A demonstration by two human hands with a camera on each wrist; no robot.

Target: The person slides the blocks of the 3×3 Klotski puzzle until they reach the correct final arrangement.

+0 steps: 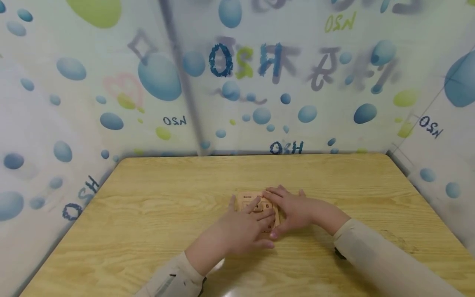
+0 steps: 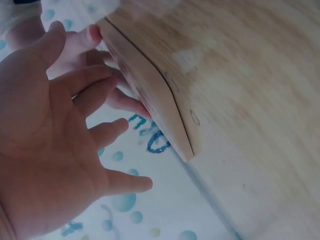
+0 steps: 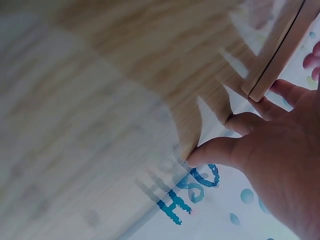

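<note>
A small wooden number sliding puzzle (image 1: 246,197) lies flat on the table, with tiles such as 4 and 8 showing. My left hand (image 1: 241,231) reaches over its face with fingers spread, hiding most of the lower tiles. In the left wrist view that hand (image 2: 50,130) has nearly straight fingers close to the puzzle (image 2: 167,102); exact contact is unclear. My right hand (image 1: 297,211) holds the right side of the board, thumb by the near corner and index finger by the far edge. Its other fingers (image 3: 215,150) rest on the table beyond the board in the right wrist view.
The pale wood-grain table (image 1: 167,185) stretches around the puzzle on all sides. Behind it and at both sides stand white curtain-like walls (image 1: 326,136) printed with blue and green drops and mirrored lettering. Light sleeves (image 1: 375,247) cover both forearms.
</note>
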